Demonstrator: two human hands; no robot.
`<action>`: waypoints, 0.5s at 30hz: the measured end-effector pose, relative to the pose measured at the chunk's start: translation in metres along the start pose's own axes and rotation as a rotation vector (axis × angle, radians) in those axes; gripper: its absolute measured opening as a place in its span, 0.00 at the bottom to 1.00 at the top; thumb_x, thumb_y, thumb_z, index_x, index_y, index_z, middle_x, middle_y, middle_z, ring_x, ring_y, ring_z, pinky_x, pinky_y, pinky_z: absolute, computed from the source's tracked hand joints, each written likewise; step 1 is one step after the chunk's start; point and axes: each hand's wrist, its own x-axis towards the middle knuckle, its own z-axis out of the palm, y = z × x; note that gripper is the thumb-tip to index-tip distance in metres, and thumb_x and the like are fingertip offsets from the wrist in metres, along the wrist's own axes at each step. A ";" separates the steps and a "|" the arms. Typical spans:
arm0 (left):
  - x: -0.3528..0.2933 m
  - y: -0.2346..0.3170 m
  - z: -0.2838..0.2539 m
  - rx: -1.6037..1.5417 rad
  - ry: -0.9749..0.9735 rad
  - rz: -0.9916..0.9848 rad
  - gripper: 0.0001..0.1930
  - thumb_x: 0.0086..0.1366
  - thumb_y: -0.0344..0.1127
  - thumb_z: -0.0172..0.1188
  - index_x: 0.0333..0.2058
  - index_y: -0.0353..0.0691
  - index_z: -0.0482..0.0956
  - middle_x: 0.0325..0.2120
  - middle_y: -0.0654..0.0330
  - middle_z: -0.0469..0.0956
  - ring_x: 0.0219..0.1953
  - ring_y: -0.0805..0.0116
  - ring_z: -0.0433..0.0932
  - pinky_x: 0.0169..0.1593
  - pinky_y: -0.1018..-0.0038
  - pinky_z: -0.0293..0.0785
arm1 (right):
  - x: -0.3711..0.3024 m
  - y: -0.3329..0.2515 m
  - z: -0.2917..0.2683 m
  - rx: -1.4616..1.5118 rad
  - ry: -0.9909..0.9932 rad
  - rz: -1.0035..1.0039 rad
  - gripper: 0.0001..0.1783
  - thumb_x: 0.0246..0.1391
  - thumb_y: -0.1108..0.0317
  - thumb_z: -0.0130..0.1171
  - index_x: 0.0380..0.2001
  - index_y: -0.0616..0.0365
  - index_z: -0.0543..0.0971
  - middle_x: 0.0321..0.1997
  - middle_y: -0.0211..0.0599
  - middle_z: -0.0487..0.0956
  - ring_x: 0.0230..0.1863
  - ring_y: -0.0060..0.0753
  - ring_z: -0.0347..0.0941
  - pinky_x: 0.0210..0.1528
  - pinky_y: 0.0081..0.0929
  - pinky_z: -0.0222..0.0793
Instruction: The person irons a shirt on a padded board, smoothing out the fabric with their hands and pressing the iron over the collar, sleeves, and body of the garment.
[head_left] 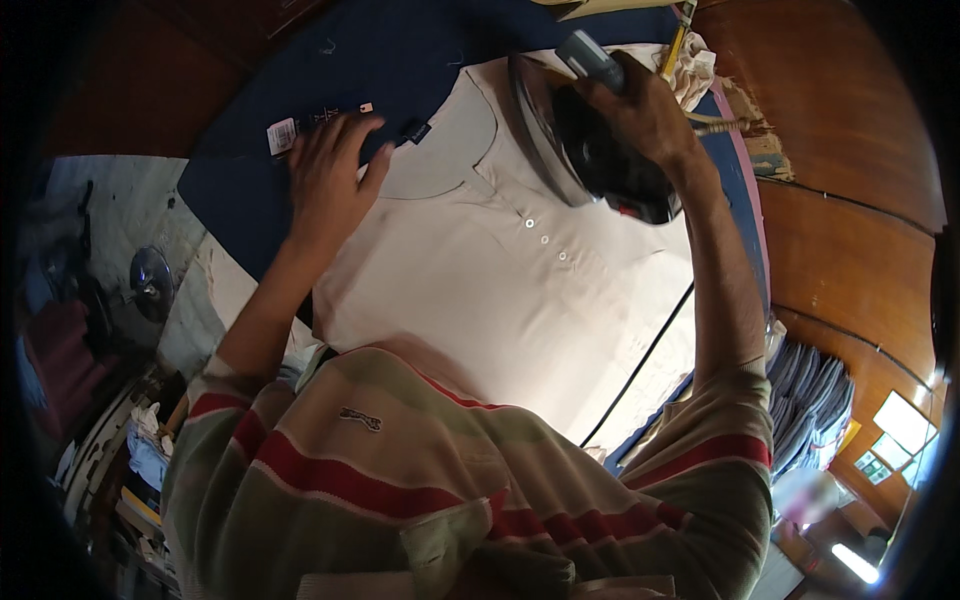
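Observation:
A pale cream shirt [440, 260] with a button placket and a dark neck label lies spread over a navy-covered ironing surface [240, 200]. My right hand [645, 115] grips the handle of a clothes iron [600, 140], which is tilted up on the shirt's right shoulder side; whether its soleplate touches the cloth I cannot tell. At the shirt's left shoulder, my left hand [335, 185] lies with fingers spread, holding nothing. Its fingertips are beside the neck label and a white paper tag [282, 136].
A dark cord [640, 360] runs across the shirt's lower right. Crumpled cream cloth [695, 75] and a yellow stick-like piece [678, 40] lie at the far right. A stack of dark folded clothes [810, 400] is at right, by the wooden wall [850, 260]; a fan [150, 283] stands left.

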 end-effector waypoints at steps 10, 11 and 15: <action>0.086 0.024 0.083 0.070 -0.069 0.433 0.17 0.60 0.44 0.53 0.46 0.44 0.72 0.44 0.64 0.72 0.47 0.64 0.71 0.50 0.64 0.63 | -0.138 0.031 -0.020 0.081 0.013 0.443 0.24 0.43 0.59 0.63 0.40 0.64 0.74 0.32 0.51 0.78 0.34 0.41 0.76 0.40 0.31 0.70; 0.090 0.031 0.089 0.081 -0.037 0.459 0.17 0.61 0.45 0.53 0.46 0.45 0.72 0.45 0.64 0.72 0.47 0.64 0.70 0.50 0.63 0.63 | -0.149 0.046 -0.021 0.056 0.013 0.474 0.24 0.43 0.59 0.63 0.41 0.64 0.74 0.33 0.52 0.78 0.35 0.40 0.76 0.41 0.30 0.69; 0.069 0.069 0.112 0.148 -0.207 0.541 0.26 0.62 0.54 0.48 0.55 0.48 0.65 0.56 0.64 0.63 0.59 0.66 0.59 0.57 0.63 0.55 | -0.191 0.123 -0.022 0.018 0.126 0.487 0.27 0.42 0.59 0.63 0.44 0.64 0.74 0.37 0.51 0.78 0.39 0.41 0.76 0.44 0.30 0.69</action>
